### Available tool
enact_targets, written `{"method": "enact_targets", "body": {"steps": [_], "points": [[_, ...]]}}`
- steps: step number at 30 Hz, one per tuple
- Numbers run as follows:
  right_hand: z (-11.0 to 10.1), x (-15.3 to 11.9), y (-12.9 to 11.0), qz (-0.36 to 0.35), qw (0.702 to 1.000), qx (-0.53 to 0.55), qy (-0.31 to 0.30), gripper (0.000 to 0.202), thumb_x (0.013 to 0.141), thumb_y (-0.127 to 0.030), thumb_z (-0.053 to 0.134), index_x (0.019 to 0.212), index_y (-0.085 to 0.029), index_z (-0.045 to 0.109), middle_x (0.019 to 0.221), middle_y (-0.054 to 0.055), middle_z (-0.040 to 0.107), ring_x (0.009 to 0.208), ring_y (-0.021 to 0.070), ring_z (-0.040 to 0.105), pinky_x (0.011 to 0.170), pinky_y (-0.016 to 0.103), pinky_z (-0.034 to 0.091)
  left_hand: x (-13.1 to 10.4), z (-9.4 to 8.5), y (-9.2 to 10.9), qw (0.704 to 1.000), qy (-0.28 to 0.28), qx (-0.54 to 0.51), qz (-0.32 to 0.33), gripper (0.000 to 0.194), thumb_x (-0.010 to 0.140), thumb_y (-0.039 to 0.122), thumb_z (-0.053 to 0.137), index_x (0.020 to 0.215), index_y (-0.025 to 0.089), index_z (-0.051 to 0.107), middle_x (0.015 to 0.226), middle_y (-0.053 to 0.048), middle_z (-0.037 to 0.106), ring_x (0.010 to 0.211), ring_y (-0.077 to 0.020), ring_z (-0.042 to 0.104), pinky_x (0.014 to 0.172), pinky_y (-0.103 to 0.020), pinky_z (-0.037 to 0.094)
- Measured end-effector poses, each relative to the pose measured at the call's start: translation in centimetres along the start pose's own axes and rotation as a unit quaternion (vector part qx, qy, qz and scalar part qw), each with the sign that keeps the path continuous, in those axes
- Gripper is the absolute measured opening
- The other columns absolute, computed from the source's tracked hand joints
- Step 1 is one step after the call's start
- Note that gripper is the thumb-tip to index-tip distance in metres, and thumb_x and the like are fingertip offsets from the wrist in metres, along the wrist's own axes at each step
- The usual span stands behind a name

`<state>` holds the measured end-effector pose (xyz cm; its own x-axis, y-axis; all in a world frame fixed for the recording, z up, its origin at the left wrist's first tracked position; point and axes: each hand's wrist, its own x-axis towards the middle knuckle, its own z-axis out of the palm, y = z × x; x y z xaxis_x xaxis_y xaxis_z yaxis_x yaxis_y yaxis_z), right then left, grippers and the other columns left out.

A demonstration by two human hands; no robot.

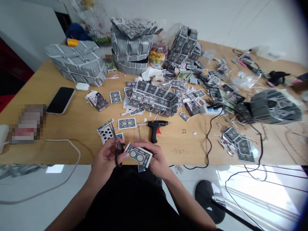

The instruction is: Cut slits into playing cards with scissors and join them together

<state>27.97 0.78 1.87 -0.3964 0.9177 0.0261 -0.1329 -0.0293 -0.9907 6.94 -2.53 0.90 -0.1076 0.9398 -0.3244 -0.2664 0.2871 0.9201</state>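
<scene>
At the table's front edge, my left hand is closed round black-handled scissors, whose blades point up and away. My right hand grips a patterned playing card at its right end; the card's left end is by my left fingertips. Beyond the scissors lie a ten of spades and a face-down card. A black glue gun with a red trigger rests just past my right hand. Farther back sits an open box woven from cards.
Woven card baskets stand at the back left, another at the right. Loose cards and scraps lie to the right. A black cable crosses the wooden table. A phone lies at the left.
</scene>
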Motion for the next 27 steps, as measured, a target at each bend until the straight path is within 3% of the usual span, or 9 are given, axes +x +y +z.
{"method": "enact_targets", "body": {"steps": [3, 6, 10, 12, 15, 19, 27], "points": [[0.0, -0.2, 0.2, 0.043, 0.998, 0.048, 0.023, 0.036, 0.099, -0.026, 0.071, 0.134, -0.032, 0.079, 0.118, 0.004, 0.083, 0.107, 0.0223, 0.077, 0.093, 0.034, 0.059, -0.1, 0.3, 0.3, 0.999, 0.004, 0.027, 0.031, 0.048, 0.068, 0.014, 0.098, 0.109, 0.025, 0.078, 0.095, 0.001, 0.079, 0.086, -0.0138, 0.074, 0.08, -0.019, 0.059], [-0.1, -0.5, 0.5, 0.108, 0.987, 0.098, 0.074, 0.035, 0.106, -0.048, 0.067, 0.131, -0.028, 0.08, 0.115, 0.006, 0.082, 0.103, 0.0223, 0.075, 0.093, 0.035, 0.058, -0.1, 0.7, 0.9, 0.994, 0.04, 0.062, 0.075, 0.043, 0.068, 0.018, 0.097, 0.105, 0.024, 0.076, 0.094, 0.0, 0.081, 0.088, -0.0163, 0.077, 0.083, -0.024, 0.062], [-0.3, -1.1, 0.7, 0.141, 0.976, 0.157, 0.054, 0.058, 0.104, -0.071, 0.058, 0.113, -0.02, 0.084, 0.107, 0.01, 0.082, 0.097, 0.026, 0.074, 0.093, 0.04, 0.059, -0.2, 1.0, 1.6, 0.983, 0.095, 0.107, 0.117, 0.041, 0.067, 0.027, 0.098, 0.1, 0.022, 0.075, 0.089, -0.001, 0.081, 0.083, -0.0194, 0.078, 0.081, -0.029, 0.065], [-0.2, -1.2, 0.4, 0.117, 0.984, 0.13, 0.028, 0.052, 0.096, -0.069, 0.073, 0.112, -0.02, 0.083, 0.103, 0.009, 0.082, 0.097, 0.0258, 0.074, 0.093, 0.039, 0.059, -0.4, 1.2, 1.8, 0.979, 0.105, 0.125, 0.12, 0.041, 0.067, 0.029, 0.098, 0.099, 0.021, 0.075, 0.088, -0.002, 0.081, 0.081, -0.0196, 0.077, 0.082, -0.03, 0.065], [0.4, -1.2, -0.3, 0.112, 0.989, 0.084, 0.038, 0.043, 0.079, -0.046, 0.098, 0.111, -0.022, 0.079, 0.097, 0.003, 0.08, 0.088, 0.02, 0.072, 0.083, 0.032, 0.059, -0.6, 1.3, 1.9, 0.978, 0.107, 0.137, 0.117, 0.041, 0.068, 0.028, 0.098, 0.101, 0.022, 0.075, 0.09, -0.002, 0.082, 0.081, -0.0192, 0.077, 0.083, -0.03, 0.065], [1.1, -0.8, -0.8, 0.116, 0.989, 0.045, 0.078, 0.032, 0.083, -0.043, 0.094, 0.097, -0.02, 0.076, 0.082, 0.001, 0.077, 0.072, 0.0168, 0.07, 0.069, 0.028, 0.057, -0.9, 1.4, 1.6, 0.974, 0.121, 0.155, 0.115, 0.038, 0.071, 0.032, 0.097, 0.101, 0.022, 0.075, 0.094, -0.004, 0.082, 0.08, -0.0196, 0.077, 0.082, -0.031, 0.066], [0.8, -0.5, -0.4, 0.099, 0.99, 0.022, 0.102, 0.027, 0.089, -0.043, 0.089, 0.088, -0.021, 0.074, 0.074, 0.003, 0.079, 0.068, 0.0189, 0.077, 0.068, 0.029, 0.062, -0.9, 1.1, 2.0, 0.981, 0.1, 0.126, 0.112, 0.039, 0.07, 0.027, 0.097, 0.101, 0.022, 0.074, 0.086, -0.001, 0.081, 0.084, -0.0195, 0.079, 0.085, -0.029, 0.066]]}}
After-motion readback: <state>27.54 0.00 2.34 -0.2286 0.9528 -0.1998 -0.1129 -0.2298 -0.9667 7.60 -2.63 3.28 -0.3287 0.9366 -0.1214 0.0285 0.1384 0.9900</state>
